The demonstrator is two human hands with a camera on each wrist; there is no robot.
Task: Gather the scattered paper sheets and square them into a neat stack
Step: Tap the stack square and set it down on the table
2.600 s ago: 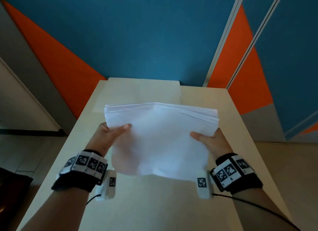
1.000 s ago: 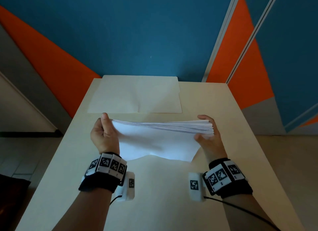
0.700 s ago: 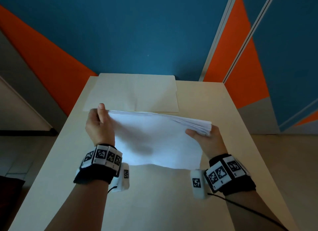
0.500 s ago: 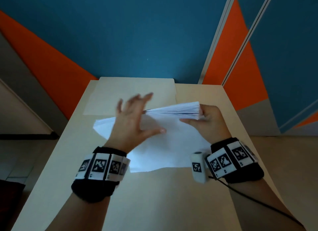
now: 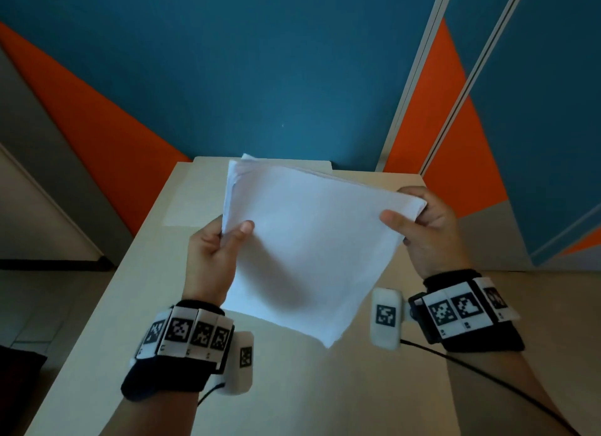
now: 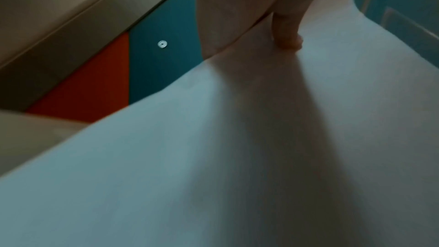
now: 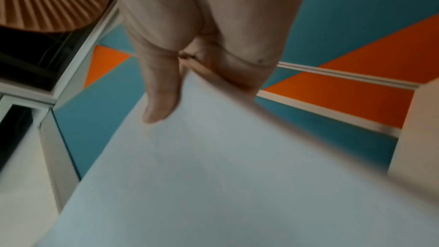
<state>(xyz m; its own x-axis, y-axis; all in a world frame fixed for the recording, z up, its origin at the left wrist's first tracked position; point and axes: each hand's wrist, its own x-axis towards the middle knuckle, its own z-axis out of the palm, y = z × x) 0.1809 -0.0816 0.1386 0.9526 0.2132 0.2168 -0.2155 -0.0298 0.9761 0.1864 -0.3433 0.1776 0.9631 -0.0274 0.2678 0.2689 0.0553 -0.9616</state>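
Both hands are holding the thick bundle of white paper sheets (image 5: 305,240) up above the pale beige tabletop (image 5: 374,387), turned cornerwise so one corner is pointing down. The left hand (image 5: 211,260) is pinching the left edge, thumb on the front face, and the right hand (image 5: 426,230) is gripping the right corner, thumb across it. The far edges are looking fanned, so honestly, if either pinch is loosening while it's tilted like this, sheets could be sliding out and scattering.
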